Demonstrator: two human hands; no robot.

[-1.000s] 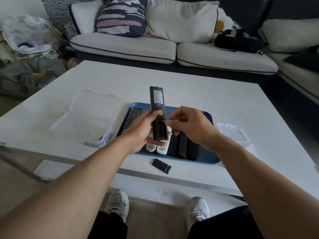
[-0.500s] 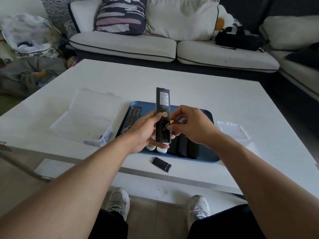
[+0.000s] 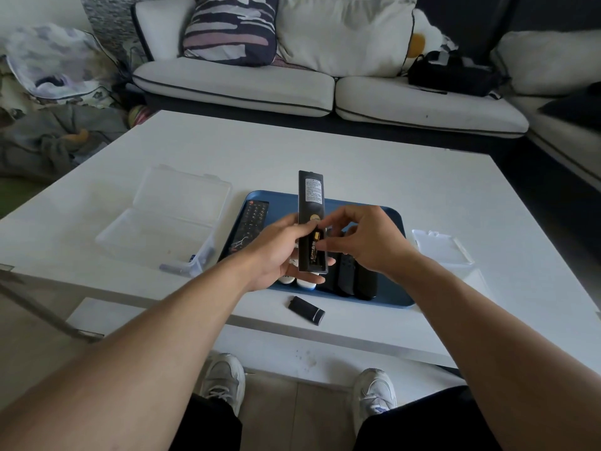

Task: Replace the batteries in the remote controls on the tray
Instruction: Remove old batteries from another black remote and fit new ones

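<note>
Head view: white table point(image 3: 357, 164), near edge partly hidden by both forearms. Blue tray point(image 3: 395, 219) at centre; its remotes mostly covered by the hands, count unclear. Clear plastic box point(image 3: 169, 219) lies open, left of tray. Left hand point(image 3: 276, 252) grips a black remote point(image 3: 310, 203) above the tray, back side up, compartment open. Right hand point(image 3: 367, 242) has thumb and fingertips pinched at a battery point(image 3: 317, 236) in the compartment; whether seated, cannot tell. Battery cover point(image 3: 306, 310) on table, just before the tray.
</note>
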